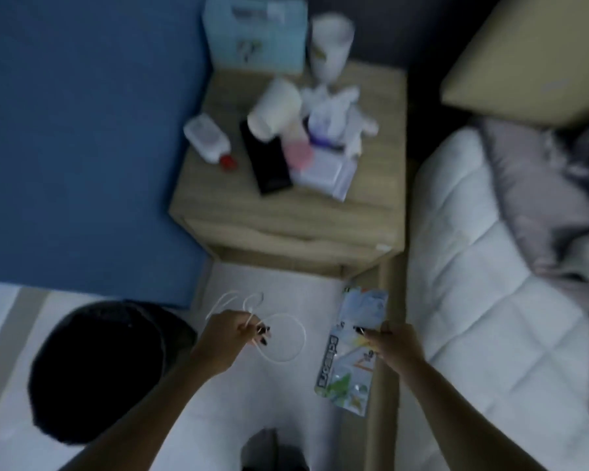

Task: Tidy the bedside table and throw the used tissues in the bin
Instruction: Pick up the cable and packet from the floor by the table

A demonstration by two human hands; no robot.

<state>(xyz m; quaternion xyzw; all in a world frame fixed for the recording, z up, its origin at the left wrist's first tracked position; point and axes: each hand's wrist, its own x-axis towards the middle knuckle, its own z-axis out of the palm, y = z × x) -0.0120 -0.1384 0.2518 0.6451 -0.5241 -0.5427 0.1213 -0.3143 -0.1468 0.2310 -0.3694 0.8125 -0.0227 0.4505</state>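
Note:
My left hand (230,336) pinches a looped white cable (286,341) low over the floor, in front of the wooden bedside table (378,137). My right hand (386,343) grips a printed packet (349,355) beside the bed frame. On the table lie crumpled white tissues (337,107), a tipped cream cup (276,108), a black phone (267,163), a white bottle with a red cap (208,139), a pink item (298,153) and a wipes pack (323,173). A black bin (96,368) stands on the floor at my left.
A light blue box (255,32) and a white tumbler (329,42) stand at the table's back. A blue wall panel (82,130) is on the left. The bed with a white quilt (490,300) and grey bedding (544,198) fills the right.

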